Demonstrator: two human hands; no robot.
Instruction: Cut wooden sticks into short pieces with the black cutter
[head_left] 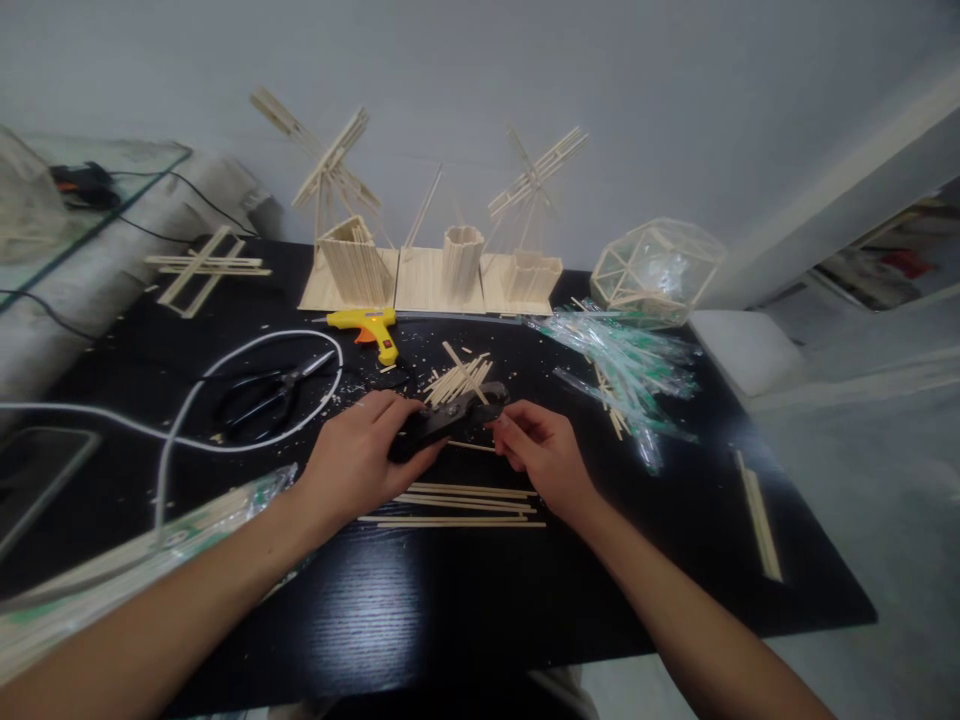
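Head view: clamping dark cutter with left fingers, nearside of short-stick pile; curling right fingers near-right of pile, can't tell if gripping. Probably trimming; needs steady squeeze next.

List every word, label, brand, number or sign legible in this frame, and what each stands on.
No text is legible.
Yellow glue gun: any marking is too small to read.
Packaged sticks at lower left: green print, too blurred.
Crumpled clear wrappers at right: green patches, nothing readable.
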